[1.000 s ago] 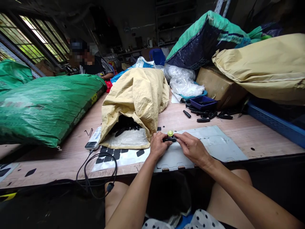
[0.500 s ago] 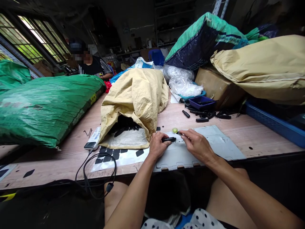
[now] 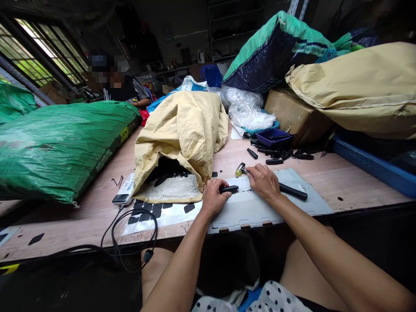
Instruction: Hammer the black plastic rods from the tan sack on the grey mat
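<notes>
My left hand (image 3: 212, 196) is closed on a small black plastic part (image 3: 229, 189), holding it down on a grey board (image 3: 260, 208) at the table's near edge. My right hand (image 3: 264, 181) grips a small hammer by the neck. Its yellow-green head (image 3: 240, 169) sticks out to the left of my fingers, just above the board. The hammer's black handle (image 3: 292, 191) lies out to the right on the board. The hammer head is apart from the black part, up and to its right.
An open tan sack (image 3: 183, 130) with black parts inside lies left of my hands. A green sack (image 3: 61, 143), a sticker sheet (image 3: 162, 212), a cable (image 3: 130, 236), a blue tray (image 3: 274, 138), loose black parts (image 3: 276, 155) and a cardboard box (image 3: 294, 115) surround them. Another person (image 3: 125, 89) sits far left.
My right hand has drawn the hammer head up and away to the right from the black part. The handle now shows beyond my wrist. My left hand has kept its hold.
</notes>
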{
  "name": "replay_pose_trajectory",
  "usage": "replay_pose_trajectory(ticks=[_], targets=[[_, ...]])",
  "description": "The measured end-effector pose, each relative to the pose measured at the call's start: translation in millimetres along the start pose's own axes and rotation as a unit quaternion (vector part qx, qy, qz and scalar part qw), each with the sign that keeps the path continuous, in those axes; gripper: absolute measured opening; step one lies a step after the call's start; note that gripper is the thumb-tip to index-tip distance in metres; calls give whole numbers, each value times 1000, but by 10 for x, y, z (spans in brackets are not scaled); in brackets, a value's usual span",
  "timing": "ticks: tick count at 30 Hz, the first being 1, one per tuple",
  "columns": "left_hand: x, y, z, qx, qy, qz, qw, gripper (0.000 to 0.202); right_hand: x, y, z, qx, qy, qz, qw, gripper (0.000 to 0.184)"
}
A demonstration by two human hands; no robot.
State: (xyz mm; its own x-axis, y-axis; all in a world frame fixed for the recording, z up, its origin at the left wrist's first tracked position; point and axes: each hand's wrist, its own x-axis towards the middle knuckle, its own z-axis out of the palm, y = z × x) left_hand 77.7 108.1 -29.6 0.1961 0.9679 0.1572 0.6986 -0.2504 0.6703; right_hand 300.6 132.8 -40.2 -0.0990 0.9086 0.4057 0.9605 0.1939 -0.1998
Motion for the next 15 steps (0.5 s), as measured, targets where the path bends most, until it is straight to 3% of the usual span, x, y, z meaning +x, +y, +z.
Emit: replay_pose_trajectory(ticks=[4,6,8,9,11,13,15], targets=[[-24,38,-63,-75,27,12,997,14,2,-16,7,-11,3,4,1000,30],[-185,129,-160,-132,43,20,990,18,7,-19,12,-16,2,6,1000,30],[-488,239,-247,-159,12,40,986,23,8,-26,16,-21,0,8,1000,29],[-683,279,-260,-158,-34,59,985,26,7,-31,16,-24,0,8,1000,29],[-1098,280,-178,-130,-187,119,966,28,5,-43,13,-33,2,10,999,28],[-1459,140,67,-73,-345,146,924,28,3,-55,9,-38,1,10,999,29],[-1675,-118,415,-33,-407,51,911,27,4,-60,7,-39,0,12,999,29]])
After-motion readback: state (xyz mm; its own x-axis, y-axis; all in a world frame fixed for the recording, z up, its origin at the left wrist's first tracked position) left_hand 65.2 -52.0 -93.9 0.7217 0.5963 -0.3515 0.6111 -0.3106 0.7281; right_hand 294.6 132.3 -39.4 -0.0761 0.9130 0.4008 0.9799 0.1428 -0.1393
